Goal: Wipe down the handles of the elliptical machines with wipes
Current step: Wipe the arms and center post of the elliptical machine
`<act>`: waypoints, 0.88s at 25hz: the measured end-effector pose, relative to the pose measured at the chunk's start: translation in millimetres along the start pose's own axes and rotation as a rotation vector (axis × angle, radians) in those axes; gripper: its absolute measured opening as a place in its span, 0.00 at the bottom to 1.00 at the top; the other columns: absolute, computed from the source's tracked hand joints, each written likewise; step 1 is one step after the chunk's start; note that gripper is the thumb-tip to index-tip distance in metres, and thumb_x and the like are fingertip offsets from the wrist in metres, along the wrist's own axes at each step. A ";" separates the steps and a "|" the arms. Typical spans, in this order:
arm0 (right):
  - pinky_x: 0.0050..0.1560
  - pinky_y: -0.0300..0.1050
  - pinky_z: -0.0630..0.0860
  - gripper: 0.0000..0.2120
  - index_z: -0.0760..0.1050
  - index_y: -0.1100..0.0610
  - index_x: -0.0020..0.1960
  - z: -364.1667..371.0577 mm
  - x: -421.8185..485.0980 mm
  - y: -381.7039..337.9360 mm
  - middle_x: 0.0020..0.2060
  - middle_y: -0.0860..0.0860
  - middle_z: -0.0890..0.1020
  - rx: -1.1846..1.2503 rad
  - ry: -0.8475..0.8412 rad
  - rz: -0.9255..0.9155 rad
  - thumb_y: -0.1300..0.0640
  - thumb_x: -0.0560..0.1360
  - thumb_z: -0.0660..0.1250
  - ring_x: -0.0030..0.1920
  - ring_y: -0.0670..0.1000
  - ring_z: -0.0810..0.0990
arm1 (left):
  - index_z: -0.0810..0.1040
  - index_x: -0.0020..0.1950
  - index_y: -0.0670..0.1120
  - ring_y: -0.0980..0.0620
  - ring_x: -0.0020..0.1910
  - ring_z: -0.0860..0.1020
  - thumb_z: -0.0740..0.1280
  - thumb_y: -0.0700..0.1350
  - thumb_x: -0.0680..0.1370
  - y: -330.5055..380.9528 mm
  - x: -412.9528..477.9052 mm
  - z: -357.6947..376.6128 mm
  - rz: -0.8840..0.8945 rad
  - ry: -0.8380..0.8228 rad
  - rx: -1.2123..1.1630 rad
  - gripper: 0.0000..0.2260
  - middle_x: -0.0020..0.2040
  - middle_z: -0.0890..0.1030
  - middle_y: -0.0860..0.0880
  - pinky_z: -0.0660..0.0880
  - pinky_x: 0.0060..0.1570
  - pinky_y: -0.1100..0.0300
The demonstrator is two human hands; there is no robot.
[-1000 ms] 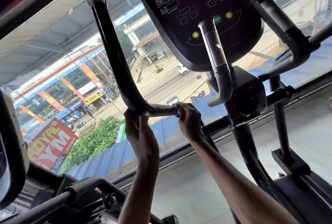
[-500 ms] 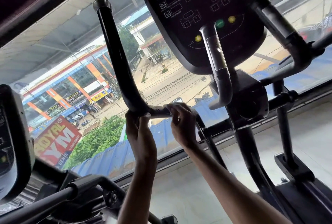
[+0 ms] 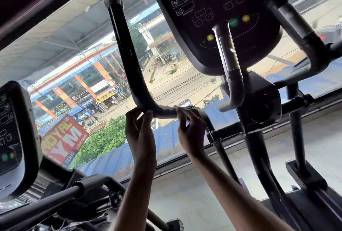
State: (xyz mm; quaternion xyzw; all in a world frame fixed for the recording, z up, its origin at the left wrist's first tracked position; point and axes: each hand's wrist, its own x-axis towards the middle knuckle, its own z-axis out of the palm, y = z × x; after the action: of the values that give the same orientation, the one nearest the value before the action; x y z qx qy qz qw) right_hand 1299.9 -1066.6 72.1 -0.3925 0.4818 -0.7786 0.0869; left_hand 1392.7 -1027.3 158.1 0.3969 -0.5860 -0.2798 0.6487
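Handle point(image 3: 127, 55) wipe-down, bend sits centre frame
My left hand point(image 3: 141, 130) pinches the bend steady, right hand point(image 3: 190, 127) grips a wipe point(image 3: 176, 108) round the bar; I'd wrap fully and twist while sliding.

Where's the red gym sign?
In the head view, the red sign is outside the window at lower left, beside the green bushes, left of the left hand.
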 end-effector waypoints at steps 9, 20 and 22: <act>0.55 0.52 0.81 0.09 0.86 0.58 0.55 -1.2 3.8 -13.4 0.47 0.50 0.86 -0.048 -0.001 -0.031 0.65 0.81 0.68 0.51 0.49 0.83 | 0.80 0.55 0.46 0.59 0.48 0.81 0.67 0.47 0.77 3.2 2.2 -5.7 0.051 0.000 0.070 0.09 0.46 0.84 0.55 0.77 0.52 0.61; 0.51 0.48 0.82 0.07 0.86 0.56 0.54 -3.7 11.6 -33.4 0.47 0.48 0.86 0.059 -0.068 -0.092 0.63 0.80 0.70 0.49 0.45 0.84 | 0.80 0.59 0.50 0.57 0.50 0.83 0.67 0.47 0.78 10.0 5.2 -10.9 0.068 0.008 0.107 0.10 0.51 0.85 0.53 0.78 0.53 0.56; 0.51 0.43 0.81 0.07 0.86 0.59 0.55 1.0 16.7 -66.4 0.49 0.49 0.86 0.203 -0.101 -0.156 0.65 0.81 0.69 0.52 0.44 0.84 | 0.77 0.66 0.50 0.52 0.57 0.83 0.67 0.48 0.78 11.7 5.8 -11.1 0.057 0.016 0.088 0.16 0.57 0.85 0.48 0.79 0.57 0.52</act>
State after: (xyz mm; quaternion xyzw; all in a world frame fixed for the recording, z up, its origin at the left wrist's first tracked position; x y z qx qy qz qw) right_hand 1305.4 -1041.3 135.4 -0.4566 0.3635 -0.8070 0.0897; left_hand 1403.3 -1023.9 171.1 0.4104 -0.6036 -0.2321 0.6430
